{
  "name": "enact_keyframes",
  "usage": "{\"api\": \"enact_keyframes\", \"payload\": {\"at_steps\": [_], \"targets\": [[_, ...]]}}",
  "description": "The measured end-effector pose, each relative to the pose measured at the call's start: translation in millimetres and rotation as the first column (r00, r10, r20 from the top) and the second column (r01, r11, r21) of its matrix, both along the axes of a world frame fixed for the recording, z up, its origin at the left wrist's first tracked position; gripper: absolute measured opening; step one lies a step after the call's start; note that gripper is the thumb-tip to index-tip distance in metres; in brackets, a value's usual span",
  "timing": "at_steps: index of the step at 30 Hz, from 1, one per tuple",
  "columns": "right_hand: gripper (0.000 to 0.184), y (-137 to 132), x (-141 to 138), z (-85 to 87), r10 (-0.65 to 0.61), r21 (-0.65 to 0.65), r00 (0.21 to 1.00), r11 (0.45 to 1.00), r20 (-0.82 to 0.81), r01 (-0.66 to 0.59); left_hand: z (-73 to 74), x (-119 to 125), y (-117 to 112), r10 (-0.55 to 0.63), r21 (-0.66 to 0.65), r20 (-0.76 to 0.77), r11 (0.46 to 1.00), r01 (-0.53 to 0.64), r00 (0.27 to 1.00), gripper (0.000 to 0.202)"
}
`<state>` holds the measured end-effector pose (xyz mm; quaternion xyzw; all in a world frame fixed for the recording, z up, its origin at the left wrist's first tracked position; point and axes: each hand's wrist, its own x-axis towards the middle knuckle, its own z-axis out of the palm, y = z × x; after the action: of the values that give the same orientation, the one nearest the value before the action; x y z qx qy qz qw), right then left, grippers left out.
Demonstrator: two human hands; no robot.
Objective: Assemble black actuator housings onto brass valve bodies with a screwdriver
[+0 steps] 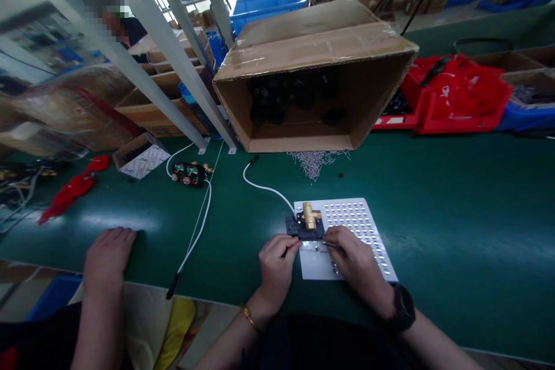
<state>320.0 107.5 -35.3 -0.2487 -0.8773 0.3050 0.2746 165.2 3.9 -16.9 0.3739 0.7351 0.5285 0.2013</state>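
A black module [307,228] with a brass tee fitting [310,216] on top lies at the near left of a white sheet [313,270]. From its back left a white cable [271,189] runs to a black plug. My left hand [276,260] is closed in a pinch at the module's near left edge; what its fingertips hold is hidden. My right hand [356,257], also closed, pinches a slim metal piece [333,246] near the module's right corner; its exact kind is unclear. Small shiny round parts [335,269] lie on the sheet between the hands.
Beyond the sheet, pins [313,162] are heaped before an open cardboard box [303,145] containing dark parts. Another module [189,174] with cables lies left. Someone else's hand [110,257] rests on the green table [468,214]. Red bins [463,122] stand at the back right.
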Motion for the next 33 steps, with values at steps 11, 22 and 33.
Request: {"api": "enact_keyframes", "payload": {"at_steps": [11, 22, 33], "targets": [[0.024, -4.0, 7.1, 6.9, -0.005, -0.009, 1.000, 1.000, 0.020, 0.005, -3.8, -6.6, 9.6, -0.009, -0.082, -0.077, 0.997, 0.003, 0.997, 0.016], [0.079, 25.9, -11.8, 34.9, 0.055, -0.185, 0.951, 0.983, 0.304, 0.002, 45.0, -62.5, 42.4, 0.020, 0.098, 0.784, 0.983, -0.155, 0.621, 0.033], [0.041, 26.7, 0.7, 37.9, -0.170, -0.057, 0.985, 0.983, 0.042, 0.173, 140.6, 21.3, 95.8, -0.460, 0.309, -0.071, 0.834, 0.458, 0.885, 0.035]]}}
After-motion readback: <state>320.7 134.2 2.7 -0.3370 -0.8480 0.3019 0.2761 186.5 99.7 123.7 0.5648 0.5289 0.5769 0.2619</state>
